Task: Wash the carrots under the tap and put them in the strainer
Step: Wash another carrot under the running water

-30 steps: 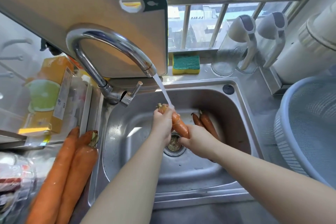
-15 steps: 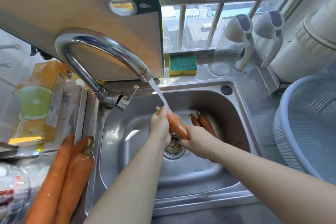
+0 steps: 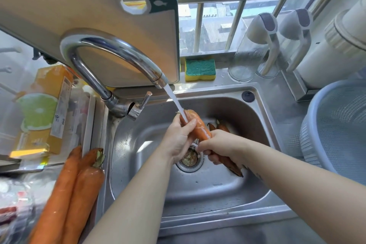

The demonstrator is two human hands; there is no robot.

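Note:
Water runs from the chrome tap [image 3: 118,53] onto the thick end of a carrot [image 3: 199,126] that I hold over the steel sink [image 3: 198,186]. My left hand [image 3: 178,140] grips its upper end. My right hand [image 3: 219,144] holds its lower end. Two more carrots [image 3: 222,127] lie in the sink behind my right hand, partly hidden. Two large carrots [image 3: 69,194] lie on the counter left of the sink. The pale blue strainer [image 3: 336,130] stands on the right.
A cutting board [image 3: 89,17] leans behind the tap. A yellow and green sponge [image 3: 200,69] lies on the ledge. Two clear bottles [image 3: 255,49] and a white canister [image 3: 332,49] stand at the back right. A yellow box [image 3: 41,109] sits at the left.
The carrot has shifted a little higher in the stream, so the water strikes its thick end. Both hands stay on it.

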